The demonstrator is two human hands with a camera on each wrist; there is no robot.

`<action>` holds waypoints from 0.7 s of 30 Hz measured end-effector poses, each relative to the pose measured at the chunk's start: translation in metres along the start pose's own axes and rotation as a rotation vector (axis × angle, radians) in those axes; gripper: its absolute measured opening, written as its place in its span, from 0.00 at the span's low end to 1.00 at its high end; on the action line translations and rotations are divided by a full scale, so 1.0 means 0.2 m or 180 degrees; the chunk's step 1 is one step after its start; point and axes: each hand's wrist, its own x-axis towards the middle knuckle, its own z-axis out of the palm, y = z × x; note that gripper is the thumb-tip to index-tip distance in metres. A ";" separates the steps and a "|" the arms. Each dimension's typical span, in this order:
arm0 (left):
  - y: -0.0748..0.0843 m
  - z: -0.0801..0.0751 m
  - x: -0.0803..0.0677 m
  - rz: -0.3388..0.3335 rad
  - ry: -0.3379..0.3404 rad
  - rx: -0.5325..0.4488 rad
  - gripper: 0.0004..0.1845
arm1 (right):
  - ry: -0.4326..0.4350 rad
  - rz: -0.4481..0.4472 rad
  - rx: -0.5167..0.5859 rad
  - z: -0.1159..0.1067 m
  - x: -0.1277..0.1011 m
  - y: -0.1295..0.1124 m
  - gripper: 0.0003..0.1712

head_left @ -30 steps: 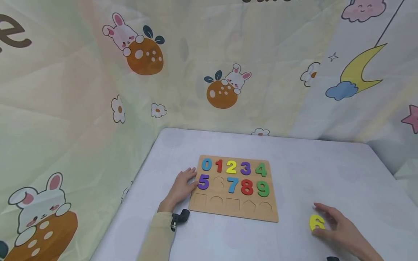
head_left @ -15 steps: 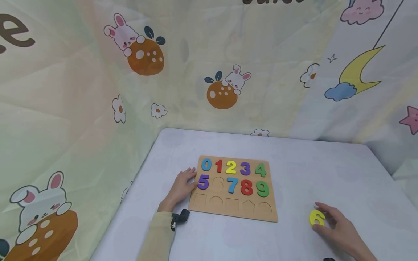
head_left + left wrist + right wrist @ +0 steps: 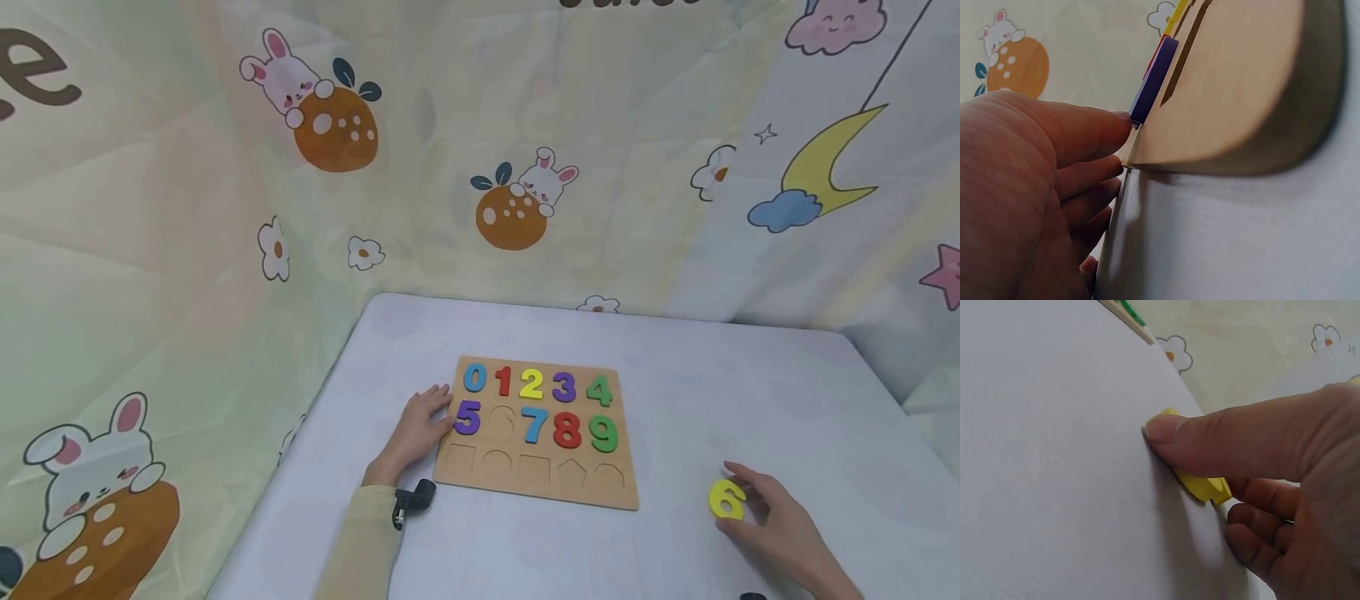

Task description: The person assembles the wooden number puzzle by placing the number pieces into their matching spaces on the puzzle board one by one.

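My left hand [image 3: 418, 427] lies at the left edge of a wooden number board [image 3: 517, 447], fingers fairly straight. In the left wrist view the thumb touches the board's edge beside the purple 5 [image 3: 1154, 81]. To the right of the board, my right hand [image 3: 776, 521] pinches a yellow number 6 [image 3: 716, 498] between thumb and fingers, close over the table. The thumb covers part of the yellow 6 [image 3: 1200, 486] in the right wrist view. On the board, a bare 6-shaped recess [image 3: 502, 423] sits between the purple 5 and the blue 7 [image 3: 535, 423].
Other coloured numbers, such as the red 8 [image 3: 567, 431] and green 9 [image 3: 604, 434], sit in the board. Its lowest row has several shaped recesses. A white-covered table [image 3: 697, 383] carries it all, with a printed cloth backdrop [image 3: 420, 192] behind and to the left.
The right hand has moved very slightly away from the front edge with the yellow 6, which has turned a little and shows more fully. The left hand and board stay put.
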 end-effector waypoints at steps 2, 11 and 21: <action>0.00 0.00 0.00 -0.0007 -0.0005 0.0004 0.25 | 0.0048 -0.0005 -0.0027 0.00 0.01 -0.02 0.57; -0.01 0.00 0.00 -0.0009 -0.0020 0.0069 0.25 | 0.0346 -0.0129 -0.0024 0.01 0.08 -0.09 0.54; 0.00 -0.01 0.00 0.0064 -0.0003 0.0061 0.25 | 0.0648 -0.0718 0.0142 0.02 0.18 -0.26 0.46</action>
